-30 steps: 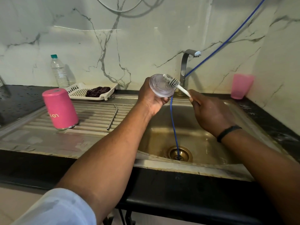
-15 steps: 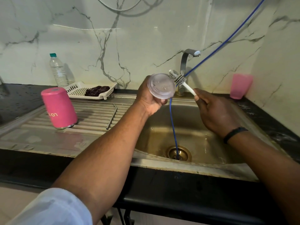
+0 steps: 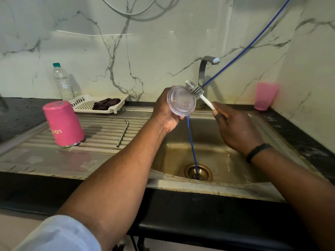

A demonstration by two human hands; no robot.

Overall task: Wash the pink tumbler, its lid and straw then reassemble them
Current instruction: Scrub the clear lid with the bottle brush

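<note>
My left hand (image 3: 165, 113) grips the clear round lid (image 3: 181, 100) above the sink basin (image 3: 226, 160), its flat face turned toward me with droplets on it. My right hand (image 3: 233, 127) holds the white handle of a bristle brush (image 3: 196, 92), whose bristles lie behind the lid's upper right edge. The pink tumbler (image 3: 63, 123) stands upside down on the draining board (image 3: 101, 140). The metal straw (image 3: 123, 132) lies on the board's ribs to its right.
A blue hose (image 3: 192, 147) runs from the upper right down into the drain. The tap (image 3: 204, 69) stands behind the lid. A white basket with a dark cloth (image 3: 98, 104), a plastic bottle (image 3: 62, 82) and a pink cup (image 3: 265, 96) sit along the wall.
The brush head has slid from the lid's face to behind its upper right rim. My right hand has shifted slightly right, and the lid has turned more squarely toward me.
</note>
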